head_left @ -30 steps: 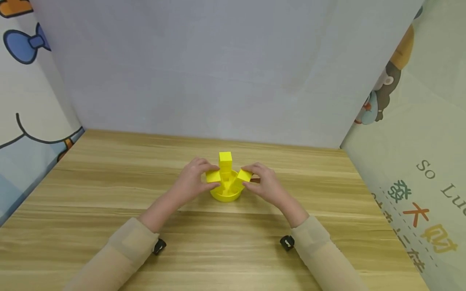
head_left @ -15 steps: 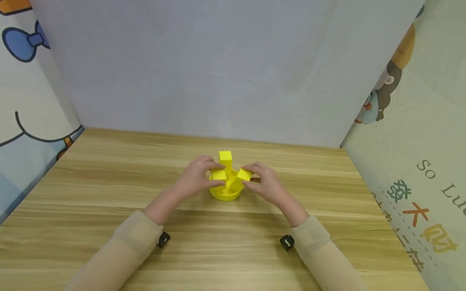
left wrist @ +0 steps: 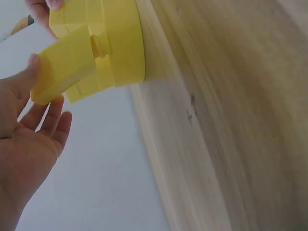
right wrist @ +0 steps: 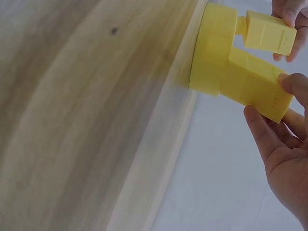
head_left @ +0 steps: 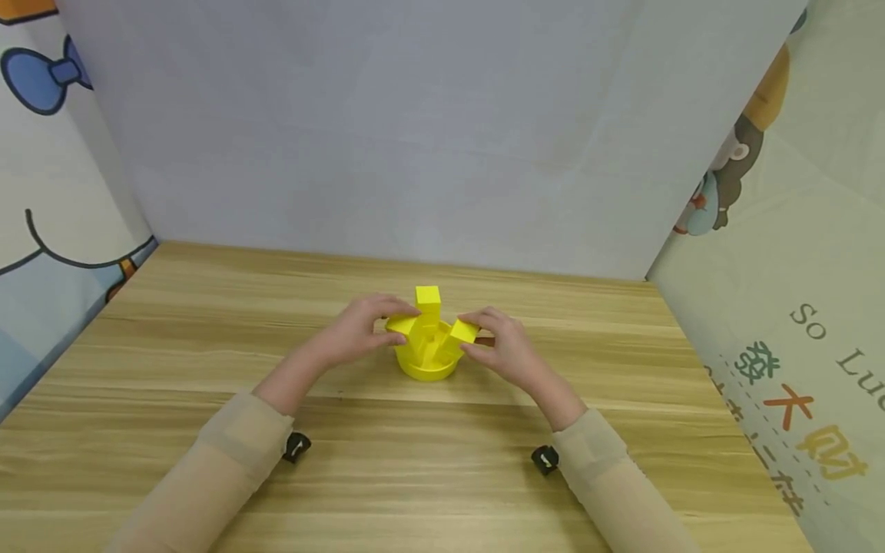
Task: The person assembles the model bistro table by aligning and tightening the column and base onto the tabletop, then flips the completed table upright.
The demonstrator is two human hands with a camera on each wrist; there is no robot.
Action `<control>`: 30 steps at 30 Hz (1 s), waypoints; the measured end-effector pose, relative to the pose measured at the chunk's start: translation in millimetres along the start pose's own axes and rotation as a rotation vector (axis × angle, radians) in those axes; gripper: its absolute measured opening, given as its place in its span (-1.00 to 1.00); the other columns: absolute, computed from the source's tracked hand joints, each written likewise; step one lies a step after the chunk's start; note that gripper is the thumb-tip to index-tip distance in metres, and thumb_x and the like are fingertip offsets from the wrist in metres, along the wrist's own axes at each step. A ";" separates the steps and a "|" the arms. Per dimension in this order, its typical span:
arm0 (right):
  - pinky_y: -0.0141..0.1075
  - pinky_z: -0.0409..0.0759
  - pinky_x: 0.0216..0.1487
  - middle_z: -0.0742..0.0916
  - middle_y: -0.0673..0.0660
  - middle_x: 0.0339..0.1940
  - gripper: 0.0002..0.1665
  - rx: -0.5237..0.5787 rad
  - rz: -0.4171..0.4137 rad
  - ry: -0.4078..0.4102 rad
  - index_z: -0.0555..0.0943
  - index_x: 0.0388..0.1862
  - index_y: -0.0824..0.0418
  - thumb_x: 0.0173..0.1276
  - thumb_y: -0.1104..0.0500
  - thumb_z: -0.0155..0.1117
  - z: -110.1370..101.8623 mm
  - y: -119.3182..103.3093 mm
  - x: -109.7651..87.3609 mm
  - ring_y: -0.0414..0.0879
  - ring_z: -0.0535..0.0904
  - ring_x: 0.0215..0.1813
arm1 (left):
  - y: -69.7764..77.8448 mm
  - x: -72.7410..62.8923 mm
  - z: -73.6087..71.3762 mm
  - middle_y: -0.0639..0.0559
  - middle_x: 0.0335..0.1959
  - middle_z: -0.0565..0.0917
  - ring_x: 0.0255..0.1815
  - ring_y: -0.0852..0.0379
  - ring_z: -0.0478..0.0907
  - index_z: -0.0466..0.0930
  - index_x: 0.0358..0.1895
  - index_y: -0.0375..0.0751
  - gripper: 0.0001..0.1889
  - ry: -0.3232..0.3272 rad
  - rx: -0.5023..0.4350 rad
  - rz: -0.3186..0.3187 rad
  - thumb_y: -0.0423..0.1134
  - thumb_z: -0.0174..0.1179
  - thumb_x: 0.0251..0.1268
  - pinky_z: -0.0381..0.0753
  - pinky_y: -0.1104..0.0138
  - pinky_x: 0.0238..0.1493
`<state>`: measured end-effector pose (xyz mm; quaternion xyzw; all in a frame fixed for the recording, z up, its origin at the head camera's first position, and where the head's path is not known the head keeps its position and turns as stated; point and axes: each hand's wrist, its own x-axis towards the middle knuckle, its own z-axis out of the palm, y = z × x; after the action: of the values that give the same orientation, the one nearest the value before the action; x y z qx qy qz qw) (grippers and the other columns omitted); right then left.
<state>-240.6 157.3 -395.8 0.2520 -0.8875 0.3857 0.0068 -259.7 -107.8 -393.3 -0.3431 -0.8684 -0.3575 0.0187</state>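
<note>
The left hand pinches a tilted yellow block between thumb and fingers; the right hand likewise grips a second yellow block. Both blocks are at opposite sides of a round yellow dish. A third block stands upright at its far side. Underneath is a wood-grain table.

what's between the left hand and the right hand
The head view shows the round yellow base there, with its upright block, tilted left block and tilted right block.
</note>
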 end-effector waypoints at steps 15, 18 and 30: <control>-0.28 0.62 -0.03 0.58 0.21 0.04 -0.52 0.003 0.001 0.003 0.53 0.14 0.36 0.23 0.29 0.33 -0.5 -1.1 -0.5 0.04 0.56 0.08 | 24.0 -1.3 18.3 -0.05 -0.24 0.53 -0.22 0.02 0.47 0.46 -0.05 -0.24 -0.42 0.231 -0.062 -0.399 0.02 0.45 -0.06 0.53 0.29 -0.22; -0.30 0.62 -0.03 0.58 0.20 0.05 -0.52 0.002 0.005 0.002 0.53 0.14 0.35 0.24 0.28 0.32 -0.3 -0.8 -0.6 0.03 0.55 0.09 | 23.7 -0.5 18.4 -0.05 -0.19 0.56 -0.19 0.02 0.49 0.50 0.01 -0.24 -0.46 0.214 -0.053 -0.331 -0.02 0.43 0.00 0.56 0.27 -0.19; -0.27 0.61 -0.01 0.57 0.22 0.05 -0.53 0.025 -0.001 0.007 0.52 0.14 0.37 0.23 0.30 0.32 -1.1 -2.4 -1.5 0.05 0.55 0.09 | 12.2 -1.8 8.9 -0.10 0.13 0.57 0.02 -0.03 0.52 0.49 0.19 -0.24 -0.59 0.076 -0.055 -0.129 -0.27 0.20 0.28 0.56 0.13 0.03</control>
<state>-238.4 157.3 -393.8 0.2511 -0.8826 0.3974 0.0071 -249.0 -97.0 -392.9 -0.2730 -0.8771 -0.3947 0.0193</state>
